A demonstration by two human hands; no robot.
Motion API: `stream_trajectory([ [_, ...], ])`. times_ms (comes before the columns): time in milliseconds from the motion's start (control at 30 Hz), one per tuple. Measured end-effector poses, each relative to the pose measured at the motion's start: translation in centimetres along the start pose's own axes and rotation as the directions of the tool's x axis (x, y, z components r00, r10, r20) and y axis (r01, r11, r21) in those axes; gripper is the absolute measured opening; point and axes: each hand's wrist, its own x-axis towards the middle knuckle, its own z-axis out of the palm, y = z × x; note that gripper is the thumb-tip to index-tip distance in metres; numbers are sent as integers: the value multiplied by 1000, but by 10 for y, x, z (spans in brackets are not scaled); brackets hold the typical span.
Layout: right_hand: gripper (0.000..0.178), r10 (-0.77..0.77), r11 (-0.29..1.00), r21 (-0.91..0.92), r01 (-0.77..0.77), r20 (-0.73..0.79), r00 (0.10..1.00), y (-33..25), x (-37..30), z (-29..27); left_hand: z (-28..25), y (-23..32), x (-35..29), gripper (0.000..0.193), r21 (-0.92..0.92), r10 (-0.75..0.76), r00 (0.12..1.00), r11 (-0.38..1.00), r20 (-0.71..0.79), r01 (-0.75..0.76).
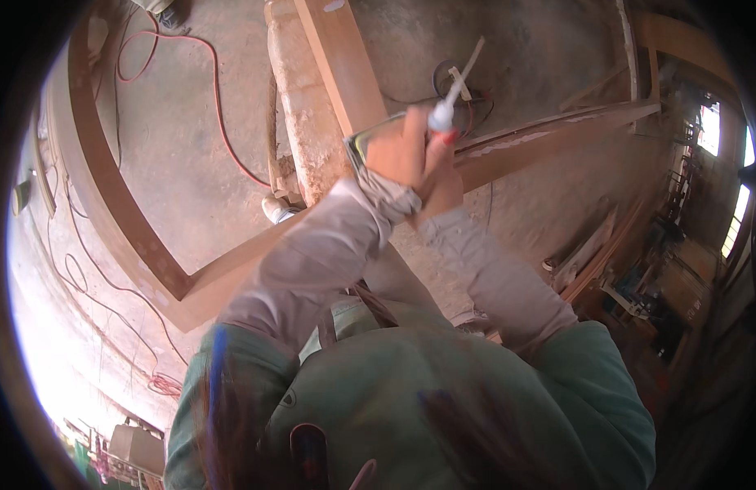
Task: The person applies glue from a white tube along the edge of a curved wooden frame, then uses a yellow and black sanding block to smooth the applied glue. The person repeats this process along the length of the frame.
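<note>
A caulking gun [443, 114] sits above centre, its long axis running from the grip out toward one o'clock, white nozzle tip leading over a wooden frame [549, 135]. The left hand [398, 151] is clenched around the gun's metal handle; the right hand [441, 175], just beside it at four o'clock, wraps the tube's base. Both forearms reach up from the lower edge.
</note>
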Motion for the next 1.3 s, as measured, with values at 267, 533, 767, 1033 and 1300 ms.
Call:
stream_trajectory([
  [267, 64, -100, 978, -181, 99, 6, 995, -59, 57, -19, -25, -13, 66, 51, 59, -61, 998, 996, 14, 60],
  [533, 68, -142, 986, -85, 144, 34, 989, 0, -50, -10, 4, 11, -43, 39, 47, -43, 994, 998, 99, 38],
  [767, 62, 108, 992, 35, -119, 239, 965, 37, -140, -1, 26, 21, -134, 38, -28, -6, 995, 1000, 98, 9],
  [1033, 69, 35, 999, 8, -37, 150, 988, 26, -108, -8, 21, 21, -106, 40, -28, -65, 992, 997, 104, 68],
  [1300, 67, 124, 984, 101, -147, 208, 970, 37, -119, -3, 21, 23, -111, 48, -59, -84, 989, 994, 117, 92],
])
